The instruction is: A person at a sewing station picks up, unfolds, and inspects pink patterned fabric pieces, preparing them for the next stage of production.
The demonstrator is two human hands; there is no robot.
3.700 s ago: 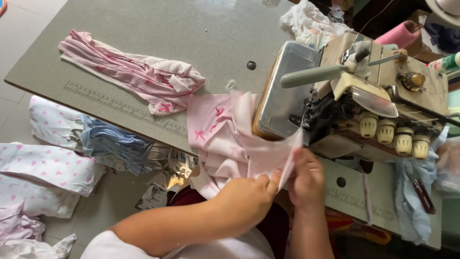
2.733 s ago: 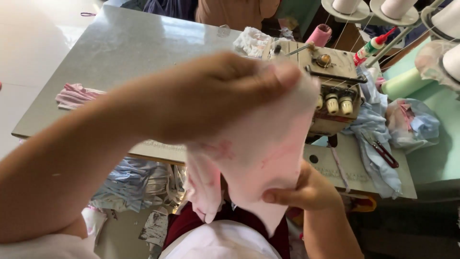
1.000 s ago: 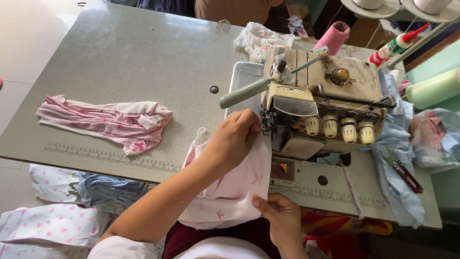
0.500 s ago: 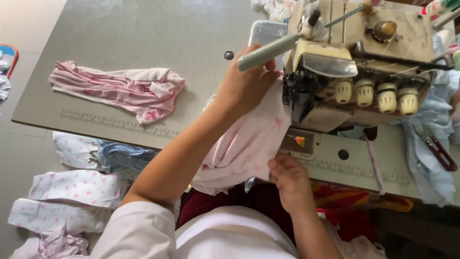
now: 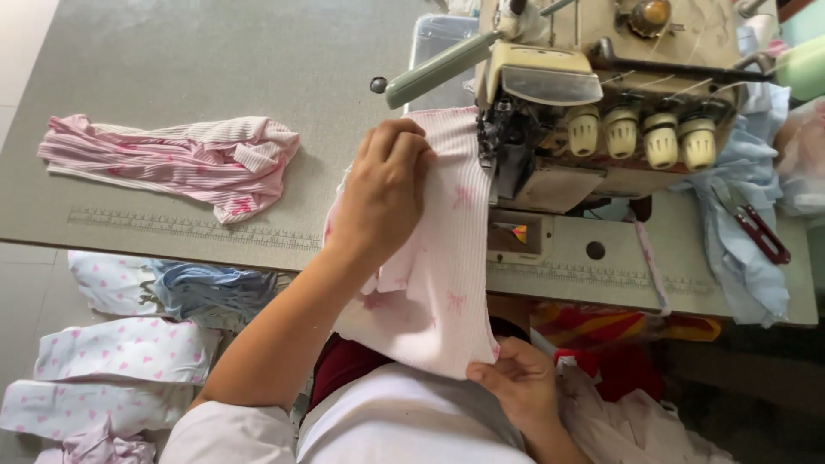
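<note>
left hand lies flat on the pink cloth, fingers curled over its top edge, pressing it to the table right beside the machine. that likely keeps the edge lined up with the presser area. right hand sits low near the person's lap, thumb and fingers pinched shut on the cloth's bottom corner, which looks like it keeps the piece taut along its length. so the cloth spans between both hands: top end under the left palm and touching the machine's front, bottom end in the right pinch. a second pink bundle lies well apart on the table's left. snips rest right of the machine.
</note>
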